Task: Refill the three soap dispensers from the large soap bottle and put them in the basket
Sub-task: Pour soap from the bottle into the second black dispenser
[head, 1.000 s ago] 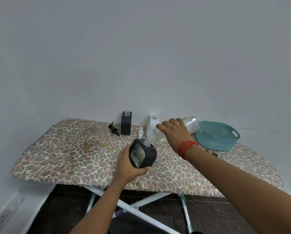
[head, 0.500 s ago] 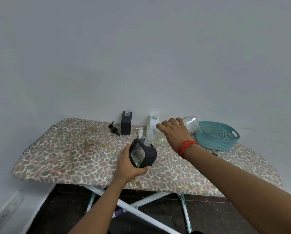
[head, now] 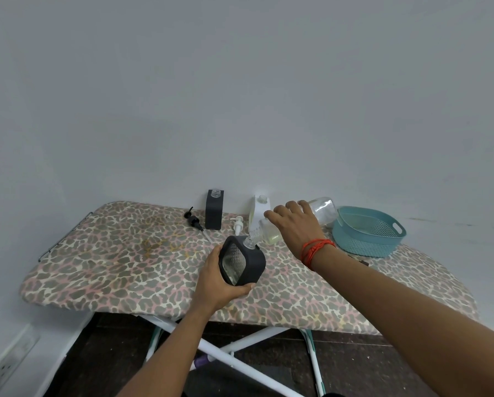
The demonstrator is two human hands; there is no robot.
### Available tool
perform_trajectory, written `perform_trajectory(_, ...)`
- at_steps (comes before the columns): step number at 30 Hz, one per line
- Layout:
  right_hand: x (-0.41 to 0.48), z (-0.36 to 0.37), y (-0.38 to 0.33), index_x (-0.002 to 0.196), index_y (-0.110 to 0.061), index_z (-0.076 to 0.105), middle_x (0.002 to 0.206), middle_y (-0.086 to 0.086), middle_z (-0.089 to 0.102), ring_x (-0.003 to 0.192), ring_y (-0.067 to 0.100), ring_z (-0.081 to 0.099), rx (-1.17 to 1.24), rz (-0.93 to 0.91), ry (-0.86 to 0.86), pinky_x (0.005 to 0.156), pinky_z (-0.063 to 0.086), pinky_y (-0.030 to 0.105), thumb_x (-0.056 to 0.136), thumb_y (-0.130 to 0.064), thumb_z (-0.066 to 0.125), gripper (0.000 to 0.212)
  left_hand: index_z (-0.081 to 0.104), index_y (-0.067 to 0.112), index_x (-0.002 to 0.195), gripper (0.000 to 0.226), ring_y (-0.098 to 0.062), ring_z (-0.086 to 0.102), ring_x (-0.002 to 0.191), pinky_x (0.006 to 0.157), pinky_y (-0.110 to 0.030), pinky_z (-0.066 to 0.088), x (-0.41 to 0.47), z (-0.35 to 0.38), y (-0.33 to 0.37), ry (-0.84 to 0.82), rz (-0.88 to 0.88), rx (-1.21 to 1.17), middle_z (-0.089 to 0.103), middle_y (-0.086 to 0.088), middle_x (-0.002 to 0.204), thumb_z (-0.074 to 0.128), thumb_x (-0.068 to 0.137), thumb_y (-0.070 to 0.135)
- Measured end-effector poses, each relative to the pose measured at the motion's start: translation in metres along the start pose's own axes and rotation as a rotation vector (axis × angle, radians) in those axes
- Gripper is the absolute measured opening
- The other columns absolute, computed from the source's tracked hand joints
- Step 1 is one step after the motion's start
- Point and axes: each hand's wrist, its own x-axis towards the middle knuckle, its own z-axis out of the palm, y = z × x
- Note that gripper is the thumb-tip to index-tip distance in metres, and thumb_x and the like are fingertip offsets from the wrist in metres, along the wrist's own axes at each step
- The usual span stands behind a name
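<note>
My left hand (head: 215, 282) grips a black-framed glass soap dispenser (head: 241, 263), tilted above the board's front part. My right hand (head: 296, 224) holds the large clear soap bottle (head: 321, 210) tipped on its side, its neck (head: 254, 239) at the dispenser's mouth; a little pale yellow soap lies near the neck. A second black dispenser (head: 214, 209) with no pump stands upright at the back. A white dispenser (head: 258, 210) stands behind my right hand, partly hidden. The teal basket (head: 367, 234) sits at the right with nothing in it.
A black pump head (head: 193, 222) and a white pump head (head: 237, 224) lie loose on the leopard-print ironing board (head: 119, 259). A small dark thing (head: 361, 262) lies by my right forearm. The wall rises right behind the board; white legs cross below.
</note>
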Motion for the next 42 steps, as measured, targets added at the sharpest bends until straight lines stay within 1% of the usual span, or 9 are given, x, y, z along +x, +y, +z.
perform_trajectory(6, -0.0003, -0.0015, -0.0004, 0.134, -0.025, 0.043, 0.123, 0.001, 0.058, 0.117, 0.029, 0.049, 0.006, -0.001, -0.003, 0.111, 0.029, 0.049, 0.079, 0.008, 0.053, 0.065, 0.032, 0.020, 0.154, 0.123, -0.003, 0.039, 0.127, 0.105, -0.024, 0.036, 0.0014, 0.0005, -0.0022, -0.002, -0.006, 0.008, 0.040, 0.016, 0.138, 0.096, 0.054, 0.053)
perform_trajectory(9, -0.0007, -0.0031, -0.0007, 0.134, -0.025, 0.043, 0.124, 0.001, 0.058, 0.117, 0.030, 0.049, -0.004, -0.004, -0.003, 0.110, 0.029, 0.049, 0.079, 0.008, 0.053, 0.064, 0.032, 0.021, 0.154, 0.126, -0.006, 0.042, 0.130, 0.109, -0.029, 0.040, 0.0018, 0.0008, -0.0028, -0.004, -0.008, 0.017, 0.043, 0.012, 0.144, 0.093, 0.052, 0.060)
perform_trajectory(13, -0.0001, -0.0024, -0.0005, 0.132, -0.025, 0.044, 0.121, 0.001, 0.059, 0.115, 0.030, 0.050, -0.009, -0.004, -0.003, 0.109, 0.030, 0.049, 0.078, 0.007, 0.054, 0.064, 0.035, 0.022, 0.152, 0.120, -0.003, 0.043, 0.125, 0.102, -0.022, 0.038, 0.0014, 0.0005, -0.0018, -0.003, 0.006, -0.003, 0.044, 0.016, 0.137, 0.097, 0.054, 0.052)
perform_trajectory(15, 0.0003, -0.0013, -0.0004, 0.132, -0.025, 0.045, 0.120, 0.001, 0.059, 0.114, 0.030, 0.051, -0.006, -0.003, -0.003, 0.109, 0.031, 0.050, 0.078, 0.007, 0.055, 0.063, 0.035, 0.022, 0.151, 0.119, -0.004, 0.044, 0.126, 0.102, -0.022, 0.038, 0.0016, 0.0008, -0.0025, 0.002, 0.016, -0.003, 0.045, 0.016, 0.136, 0.097, 0.054, 0.052)
perform_trajectory(22, -0.0002, -0.0024, -0.0003, 0.135, -0.025, 0.043, 0.124, 0.001, 0.057, 0.117, 0.030, 0.049, 0.004, -0.004, -0.008, 0.111, 0.027, 0.050, 0.079, 0.008, 0.053, 0.066, 0.036, 0.025, 0.150, 0.122, -0.010, 0.048, 0.130, 0.109, -0.036, 0.046, 0.0035, 0.0018, -0.0057, 0.001, 0.009, 0.016, 0.049, 0.010, 0.141, 0.092, 0.050, 0.064)
perform_trajectory(28, -0.0005, -0.0038, -0.0008, 0.134, -0.025, 0.044, 0.123, 0.002, 0.058, 0.117, 0.030, 0.049, 0.007, -0.008, -0.005, 0.111, 0.029, 0.050, 0.078, 0.007, 0.054, 0.065, 0.036, 0.026, 0.149, 0.119, -0.008, 0.048, 0.128, 0.107, -0.030, 0.044, 0.0028, 0.0019, -0.0064, 0.002, 0.025, -0.004, 0.048, 0.013, 0.139, 0.093, 0.051, 0.062)
perform_trajectory(32, -0.0006, -0.0035, -0.0003, 0.133, -0.024, 0.045, 0.121, 0.002, 0.059, 0.116, 0.031, 0.050, 0.004, -0.008, -0.001, 0.110, 0.030, 0.051, 0.077, 0.008, 0.054, 0.065, 0.037, 0.026, 0.148, 0.115, -0.003, 0.046, 0.124, 0.101, -0.022, 0.039, 0.0019, 0.0016, -0.0042, 0.007, 0.040, -0.019, 0.045, 0.019, 0.133, 0.096, 0.053, 0.053)
perform_trajectory(35, -0.0005, -0.0037, -0.0004, 0.133, -0.024, 0.046, 0.121, 0.002, 0.059, 0.115, 0.031, 0.050, 0.006, -0.009, 0.000, 0.110, 0.030, 0.051, 0.076, 0.009, 0.054, 0.066, 0.037, 0.025, 0.149, 0.115, -0.002, 0.044, 0.123, 0.100, -0.021, 0.039, 0.0017, 0.0012, -0.0031, 0.009, 0.040, -0.019, 0.045, 0.019, 0.132, 0.097, 0.054, 0.051)
perform_trajectory(42, -0.0004, -0.0040, -0.0011, 0.133, -0.024, 0.045, 0.121, 0.002, 0.058, 0.115, 0.031, 0.050, 0.002, -0.013, 0.001, 0.110, 0.030, 0.051, 0.078, 0.008, 0.054, 0.064, 0.035, 0.026, 0.150, 0.119, -0.005, 0.045, 0.126, 0.104, -0.025, 0.041, 0.0028, 0.0015, -0.0051, 0.003, 0.019, -0.005, 0.046, 0.016, 0.137, 0.095, 0.052, 0.056)
